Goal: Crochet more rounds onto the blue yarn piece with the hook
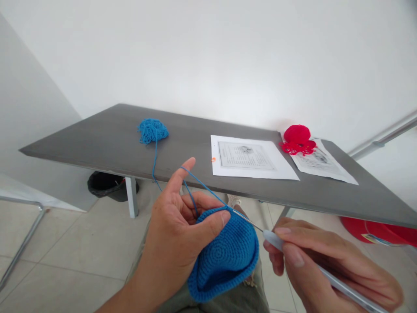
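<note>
My left hand (182, 226) pinches the upper edge of a round blue crochet piece (224, 252) between thumb and fingers. Its index finger points up, with a strand of blue yarn (205, 186) looped over it and running down to the piece's edge. In my right hand (312, 256) is a crochet hook (273, 240) with a pale grip, held like a pen. The hook's metal tip meets the edge of the piece beside my left thumb. A loose blue yarn bundle (153, 131) lies on the table, its strand trailing over the front edge.
Ahead stands a dark grey table (189, 130) against a white wall. On it lie a printed sheet (247, 158) and a second sheet (339, 167) under red yarn (297, 138). Below are a black bin (107, 184) and a red object (358, 230).
</note>
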### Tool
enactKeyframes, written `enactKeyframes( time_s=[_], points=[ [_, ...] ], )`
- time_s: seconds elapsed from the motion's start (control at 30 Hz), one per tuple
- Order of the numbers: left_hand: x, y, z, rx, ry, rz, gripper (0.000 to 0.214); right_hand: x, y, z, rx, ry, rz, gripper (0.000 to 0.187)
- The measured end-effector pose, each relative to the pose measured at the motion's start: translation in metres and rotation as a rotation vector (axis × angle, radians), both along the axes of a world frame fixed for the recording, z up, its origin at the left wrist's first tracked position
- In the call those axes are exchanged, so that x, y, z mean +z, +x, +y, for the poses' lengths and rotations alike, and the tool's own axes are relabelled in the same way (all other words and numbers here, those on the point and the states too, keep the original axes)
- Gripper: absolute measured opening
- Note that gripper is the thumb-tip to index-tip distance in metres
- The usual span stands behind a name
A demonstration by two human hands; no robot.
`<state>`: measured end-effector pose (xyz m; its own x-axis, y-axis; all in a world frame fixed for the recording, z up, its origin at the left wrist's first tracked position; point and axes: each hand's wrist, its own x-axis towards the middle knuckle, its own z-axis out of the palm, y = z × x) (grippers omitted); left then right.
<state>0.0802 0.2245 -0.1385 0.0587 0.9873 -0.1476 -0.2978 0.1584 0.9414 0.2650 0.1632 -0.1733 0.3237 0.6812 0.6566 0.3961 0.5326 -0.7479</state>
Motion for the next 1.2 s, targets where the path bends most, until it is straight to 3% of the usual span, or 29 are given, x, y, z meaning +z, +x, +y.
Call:
enactKeyframes(
  time_s=[0.33, 0.77, 1.2],
  points=[
    [0.009, 0.008, -0.01, 0.104, 0.033, 0.193, 0.121, 0.001, 0.002, 0.002, 0.033, -0.022, 0.001, 0.023],
    [0.012, 0.008, -0.012, 0.116, 0.036, 0.22, 0.119, 0.002, 0.004, 0.005, 0.088, 0.033, -0.026, 0.032],
    [0.014, 0.008, -0.013, 0.105, 0.025, 0.198, 0.118, -0.001, 0.005, 0.0, 0.022, -0.028, -0.008, 0.02]
  ],
)
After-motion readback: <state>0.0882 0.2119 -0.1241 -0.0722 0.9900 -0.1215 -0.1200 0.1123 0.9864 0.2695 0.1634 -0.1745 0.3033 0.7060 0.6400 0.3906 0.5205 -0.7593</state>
